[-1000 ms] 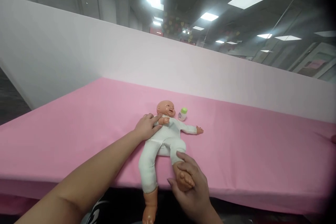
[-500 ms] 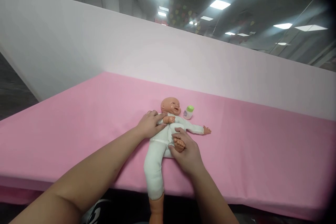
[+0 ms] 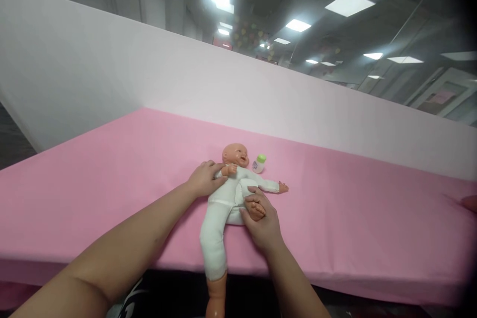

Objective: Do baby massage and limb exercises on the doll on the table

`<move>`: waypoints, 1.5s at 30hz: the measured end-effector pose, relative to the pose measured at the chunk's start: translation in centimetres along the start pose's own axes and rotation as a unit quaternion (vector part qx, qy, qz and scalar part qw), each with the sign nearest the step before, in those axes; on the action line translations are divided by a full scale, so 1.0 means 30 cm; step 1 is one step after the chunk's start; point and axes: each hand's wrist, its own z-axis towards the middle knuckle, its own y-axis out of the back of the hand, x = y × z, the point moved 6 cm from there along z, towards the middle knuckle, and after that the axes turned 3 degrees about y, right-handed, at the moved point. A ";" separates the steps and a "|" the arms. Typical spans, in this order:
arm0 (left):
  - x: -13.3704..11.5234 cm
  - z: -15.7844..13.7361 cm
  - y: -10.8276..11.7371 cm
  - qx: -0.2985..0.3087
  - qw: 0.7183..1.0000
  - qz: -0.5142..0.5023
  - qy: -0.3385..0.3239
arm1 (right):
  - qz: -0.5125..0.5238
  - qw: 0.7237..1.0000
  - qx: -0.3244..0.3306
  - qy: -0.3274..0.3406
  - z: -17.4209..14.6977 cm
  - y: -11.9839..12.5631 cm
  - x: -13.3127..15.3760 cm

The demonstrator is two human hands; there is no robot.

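Within right grip (image 3: 265, 226), doll's foot (image 3: 257, 210)

A doll (image 3: 224, 194) lies on a table (image 3: 357, 228), a bottle (image 3: 259, 164) right of its head (image 3: 234, 153), a partition (image 3: 223, 84) behind.

Right fingers (image 3: 260, 196) around the white-clad doll's (image 3: 224, 192) foot (image 3: 257, 210)

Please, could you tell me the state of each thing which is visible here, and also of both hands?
Pink cloth: spread out, slightly wrinkled.
Doll: lying on its back, one leg bent up, the other past the cloth's front edge.
Bottle: capped; upright or tilted is unclear.
Left hand: touching the doll near its shoulder.
Right hand: closed around the doll's foot.
Ceiling lights: on.
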 end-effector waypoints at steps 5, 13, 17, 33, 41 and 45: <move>0.046 0.004 0.020 -0.033 0.997 -0.042 0.054 | -0.017 1.000 -0.005 0.010 -0.144 0.074 0.064; 0.170 -0.007 0.015 -0.077 0.958 -0.143 0.238 | -0.066 0.992 0.045 0.096 -0.413 0.106 0.130; 0.212 -0.016 0.010 -0.119 0.921 -0.227 0.295 | -0.077 0.993 0.065 0.058 -0.486 0.067 0.105; -0.040 -0.031 0.014 0.025 0.998 0.063 0.013 | -0.056 0.993 0.057 0.083 -0.286 0.106 0.268; -0.033 -0.029 -0.014 0.063 0.995 0.083 -0.014 | -0.038 0.998 0.054 0.005 -0.071 0.017 0.202; -0.028 -0.029 -0.023 0.064 0.993 0.093 -0.024 | -0.034 0.996 0.086 -0.003 -0.001 -0.062 0.154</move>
